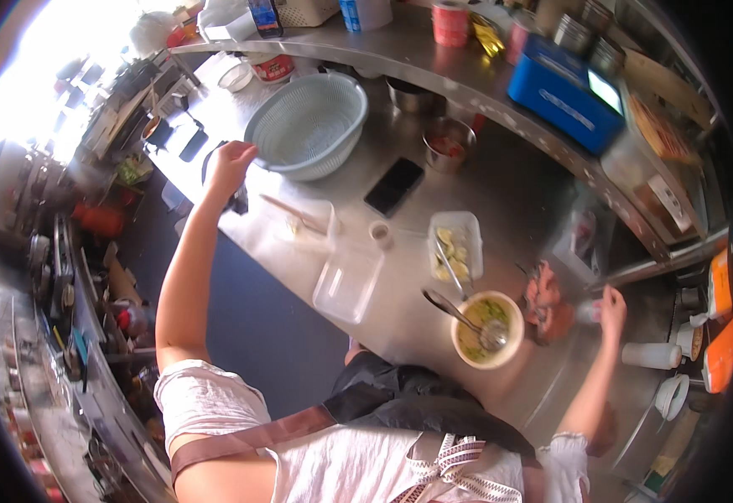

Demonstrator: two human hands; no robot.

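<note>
Steel counter, both arms spread wide, soup bowl between them.

Near, lower centre: cream bowl [488, 330] of greenish broth; a ladle [465, 314] rests in it, handle running up-left, bowl end down-right. Right hand [611, 308], lower right of frame, sits just right of a pinkish heap [544, 303]; it seems closed on something small and pale, but blur hides what. The bowl lies left of this hand, which is the nearer one. Mid-frame: clear lidless tub [457, 244] of pale pieces, flat lid [348, 280], dark phone [394, 186]. Far, upper left: left hand [231, 166], fingers loosely curled and holding nothing, touches the lower-left rim of the pale colander [307, 125].
</note>
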